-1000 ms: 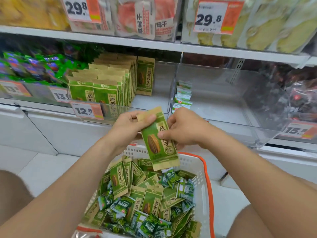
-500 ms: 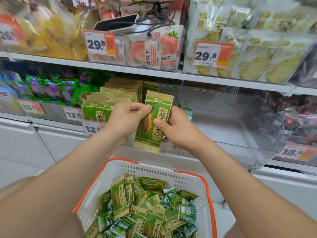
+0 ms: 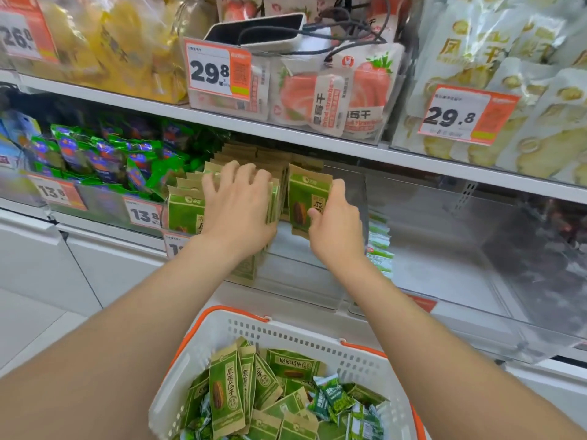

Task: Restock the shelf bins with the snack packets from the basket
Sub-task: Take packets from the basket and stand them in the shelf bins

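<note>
Packet (image 3: 306,204) pinched upright in right hand (image 3: 336,231), at 3 o'clock of packed row (image 3: 185,211) in clear bin (image 3: 301,281). Left hand (image 3: 238,208) spread flat, pressing row toward 9 o'clock. Likely slotting step; next, slide into gap and release.

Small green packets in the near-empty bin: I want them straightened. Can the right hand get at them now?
Probably not yet: the right hand holds a seed packet, and a clear divider stands between it and the small green packets. Once free, it looks close enough to reach over.
</note>
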Motion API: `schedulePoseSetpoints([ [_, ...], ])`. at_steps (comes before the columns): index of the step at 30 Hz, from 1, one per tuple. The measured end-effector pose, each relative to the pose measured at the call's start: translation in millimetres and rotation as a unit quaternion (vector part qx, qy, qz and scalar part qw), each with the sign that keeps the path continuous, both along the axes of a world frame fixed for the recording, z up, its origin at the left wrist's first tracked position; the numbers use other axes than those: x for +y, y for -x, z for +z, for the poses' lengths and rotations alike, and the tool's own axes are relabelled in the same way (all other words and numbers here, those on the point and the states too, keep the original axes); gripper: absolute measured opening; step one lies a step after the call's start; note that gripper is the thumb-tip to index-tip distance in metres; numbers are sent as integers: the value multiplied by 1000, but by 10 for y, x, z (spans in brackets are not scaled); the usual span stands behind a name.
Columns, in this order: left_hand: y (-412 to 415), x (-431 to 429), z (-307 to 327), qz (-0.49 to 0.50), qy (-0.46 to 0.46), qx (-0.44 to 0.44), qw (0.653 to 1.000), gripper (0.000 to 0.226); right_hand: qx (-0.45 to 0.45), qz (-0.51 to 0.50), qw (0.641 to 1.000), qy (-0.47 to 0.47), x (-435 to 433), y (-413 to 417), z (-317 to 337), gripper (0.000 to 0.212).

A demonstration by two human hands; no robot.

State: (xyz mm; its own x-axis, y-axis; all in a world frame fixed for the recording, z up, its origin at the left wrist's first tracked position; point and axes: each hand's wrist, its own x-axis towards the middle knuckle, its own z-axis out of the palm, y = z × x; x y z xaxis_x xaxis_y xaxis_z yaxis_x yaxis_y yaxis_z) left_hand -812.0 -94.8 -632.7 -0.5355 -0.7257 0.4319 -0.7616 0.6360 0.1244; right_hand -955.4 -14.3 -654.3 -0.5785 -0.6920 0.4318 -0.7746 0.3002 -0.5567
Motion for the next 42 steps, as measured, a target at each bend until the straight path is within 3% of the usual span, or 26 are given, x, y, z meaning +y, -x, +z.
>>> schedulePoseSetpoints([
  [6,16,-239,-120,-8,33,-23,999,65,-180,-102,977,-60,-717,195,-70,46],
  [14,-13,-356,-209,-29,72,-11,997,51,-97,-108,984,-101,-1245,336,-231,54],
  [17,4,-353,-222,-29,67,-5,997,49,-95,-113,980,-135,-1257,373,-284,44],
  [23,32,-285,-188,-20,58,-1,998,57,-166,-142,968,-127,-1192,370,-263,59],
  [25,29,-252,-168,-20,54,2,998,61,-180,-136,962,-151,-1108,326,-192,55],
  [28,0,-178,-153,-39,65,21,997,63,-151,-94,968,-177,-888,186,-64,32],
  [30,-44,-109,-121,-60,89,35,994,62,-83,-65,982,-158,-692,31,5,32],
  [33,-110,75,-57,-97,166,34,981,44,64,-4,997,-44,-313,-201,21,30],
  [35,-179,225,-31,-99,115,28,988,33,112,62,989,80,-38,-313,-46,29],
  [37,-248,317,-80,-88,-17,-19,996,26,144,104,971,161,217,-388,-145,24],
  [39,-325,400,-173,-96,-114,-114,982,28,202,142,955,165,399,-408,-332,20],
  [42,-382,596,-394,-119,-200,-359,904,35,245,196,946,78,553,-385,-739,19],
])
